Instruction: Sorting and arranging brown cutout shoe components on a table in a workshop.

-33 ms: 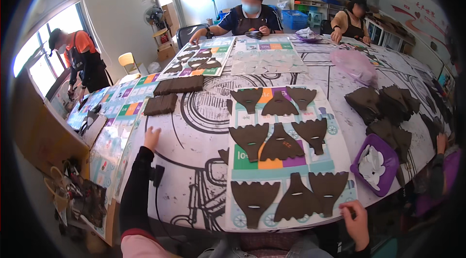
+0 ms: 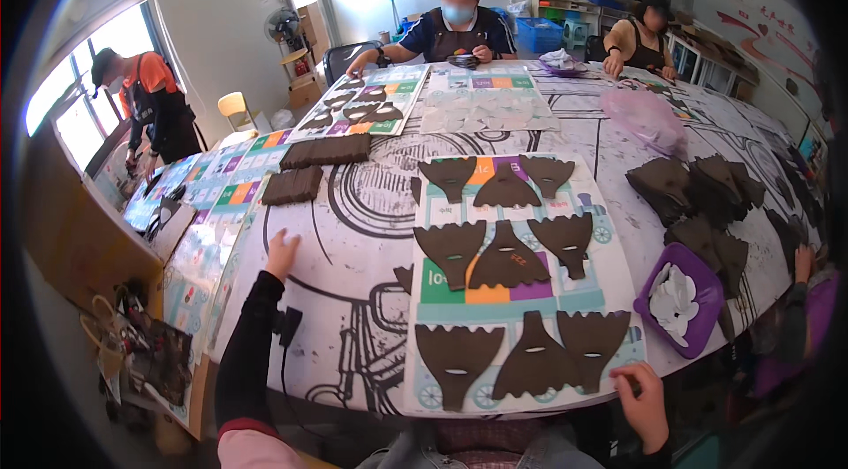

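Left hand (image 2: 283,253) lies flat on the counter (image 2: 353,292), fingers loosely spread, holding nothing; black sleeve runs back to the lower edge. It rests on bare printed surface, well apart from the template sheet. Right hand (image 2: 643,403) sits at the near right corner of the template sheet (image 2: 512,292), fingers curled together, fingertips touching the sheet's edge just beside the lowest right brown cut-out (image 2: 594,336); whether it pinches the sheet, cannot tell.

Template sheet lies centred before the person, coloured blocks across it. Nine dark brown fan-shaped cut-outs are laid on it in three rows of three, the middle one of each row pointing the opposite way.

Purple tray (image 2: 649,310) with white pieces stands just right of the sheet. Loose heap of brown pieces (image 2: 698,191) beyond it. Two flat stacks of brown material (image 2: 325,151) lie left of centre, farther up the counter. Second sheet with dark cut-outs (image 2: 362,107) near a seated person in a dark apron (image 2: 459,27). Another seated person (image 2: 645,36) at far right; one standing in orange top (image 2: 146,102) by the window at left.
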`<state>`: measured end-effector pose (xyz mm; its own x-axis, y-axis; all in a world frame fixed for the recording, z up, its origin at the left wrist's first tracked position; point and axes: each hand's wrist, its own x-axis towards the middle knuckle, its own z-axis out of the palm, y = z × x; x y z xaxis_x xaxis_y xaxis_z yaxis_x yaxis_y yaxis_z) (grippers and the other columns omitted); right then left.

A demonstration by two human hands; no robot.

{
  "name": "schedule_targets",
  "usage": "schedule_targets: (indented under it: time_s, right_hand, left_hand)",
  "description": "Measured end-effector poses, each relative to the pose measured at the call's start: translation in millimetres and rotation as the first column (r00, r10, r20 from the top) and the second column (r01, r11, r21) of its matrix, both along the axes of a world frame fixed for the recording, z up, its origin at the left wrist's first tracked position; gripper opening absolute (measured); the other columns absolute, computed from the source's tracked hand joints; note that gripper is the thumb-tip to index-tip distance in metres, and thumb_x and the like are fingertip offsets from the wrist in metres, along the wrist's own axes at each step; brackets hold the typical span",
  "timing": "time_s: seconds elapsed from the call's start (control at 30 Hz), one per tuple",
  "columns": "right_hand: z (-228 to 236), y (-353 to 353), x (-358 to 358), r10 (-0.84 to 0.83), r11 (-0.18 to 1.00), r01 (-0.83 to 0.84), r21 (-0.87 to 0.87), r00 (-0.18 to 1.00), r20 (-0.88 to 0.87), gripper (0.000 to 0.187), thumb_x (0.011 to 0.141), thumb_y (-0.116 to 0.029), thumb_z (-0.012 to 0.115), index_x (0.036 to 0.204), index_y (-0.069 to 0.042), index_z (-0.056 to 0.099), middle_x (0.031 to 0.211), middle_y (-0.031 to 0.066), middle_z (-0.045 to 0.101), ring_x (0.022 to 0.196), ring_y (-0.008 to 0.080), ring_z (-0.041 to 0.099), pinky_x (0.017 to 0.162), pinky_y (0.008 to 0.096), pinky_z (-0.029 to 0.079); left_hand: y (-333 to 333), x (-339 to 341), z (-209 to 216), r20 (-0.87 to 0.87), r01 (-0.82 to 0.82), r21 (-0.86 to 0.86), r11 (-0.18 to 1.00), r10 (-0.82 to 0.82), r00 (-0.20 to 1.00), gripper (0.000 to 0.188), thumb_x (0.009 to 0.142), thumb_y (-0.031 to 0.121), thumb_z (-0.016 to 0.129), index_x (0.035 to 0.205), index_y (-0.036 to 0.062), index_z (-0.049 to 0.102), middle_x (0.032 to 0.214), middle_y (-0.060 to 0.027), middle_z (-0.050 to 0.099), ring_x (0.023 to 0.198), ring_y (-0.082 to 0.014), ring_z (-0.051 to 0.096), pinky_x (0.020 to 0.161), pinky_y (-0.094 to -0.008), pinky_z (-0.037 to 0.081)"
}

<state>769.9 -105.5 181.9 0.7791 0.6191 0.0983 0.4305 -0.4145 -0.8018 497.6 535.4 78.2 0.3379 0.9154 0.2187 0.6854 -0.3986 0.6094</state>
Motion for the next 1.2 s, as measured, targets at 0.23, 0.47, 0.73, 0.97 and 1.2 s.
schedule_targets:
  time_s: [0.23,0.47,0.73,0.97,1.2]
  right_hand:
    - [-13.0,17.0,43.1,0.355,0.934,-0.357,-0.027,0.913,0.201,0.009,0.077,-0.007,0.064,0.085,-0.005,0.062,0.081,0.0082,0.058,0.071,0.0229,0.06,0.062,0.0316,0.048]
    - [-33.5,19.5,46.0,0.296,0.921,-0.367,0.129,0.876,0.38,0.008,0.073,-0.008,0.066,0.078,-0.007,0.06,0.076,0.0064,0.056,0.068,0.0263,0.058,0.059,0.0352,0.046]
    - [-38.3,13.1,53.5,0.355,0.865,-0.463,0.192,0.836,0.419,0.008,0.075,-0.008,0.064,0.081,-0.007,0.059,0.077,0.0073,0.055,0.07,0.0266,0.058,0.06,0.0364,0.046]
    - [-38.5,12.3,53.0,0.352,0.875,-0.462,0.145,0.812,0.465,0.008,0.077,-0.008,0.063,0.082,-0.007,0.058,0.078,0.0075,0.053,0.07,0.0265,0.057,0.061,0.0364,0.046]
    - [-41.0,13.6,51.8,0.341,0.867,-0.474,0.155,0.79,0.51,0.009,0.076,-0.007,0.063,0.083,-0.006,0.057,0.08,0.0081,0.053,0.071,0.027,0.057,0.061,0.0366,0.046]
  left_hand:
    - [-291.1,19.1,63.2,-0.116,0.365,0.187,0.912,-0.349,0.93,0.053,0.079,0.018,0.063,0.126,0.0032,0.045,0.137,-0.0238,0.035,0.124,-0.0392,0.036,0.103,-0.0425,0.03]
    - [-364.7,33.2,58.8,-0.14,0.162,0.263,0.951,-0.128,0.982,0.041,0.082,0.013,0.058,0.12,0.0024,0.05,0.135,-0.0202,0.038,0.122,-0.0371,0.038,0.102,-0.0417,0.031]
    - [-369.0,34.0,52.8,-0.128,0.109,0.254,0.961,-0.079,0.989,0.035,0.083,0.01,0.055,0.117,0.0025,0.052,0.131,-0.0185,0.042,0.12,-0.036,0.04,0.101,-0.0413,0.032]
    - [-367.0,34.3,51.6,-0.103,0.11,0.276,0.955,-0.085,0.991,0.035,0.082,0.008,0.055,0.116,0.0023,0.052,0.127,-0.0163,0.047,0.117,-0.0346,0.043,0.099,-0.0401,0.035]
    - [-366.0,33.6,49.3,-0.075,0.096,0.289,0.953,-0.078,0.994,0.033,0.081,0.008,0.055,0.114,0.0021,0.054,0.124,-0.0154,0.049,0.115,-0.0341,0.044,0.099,-0.0402,0.035]
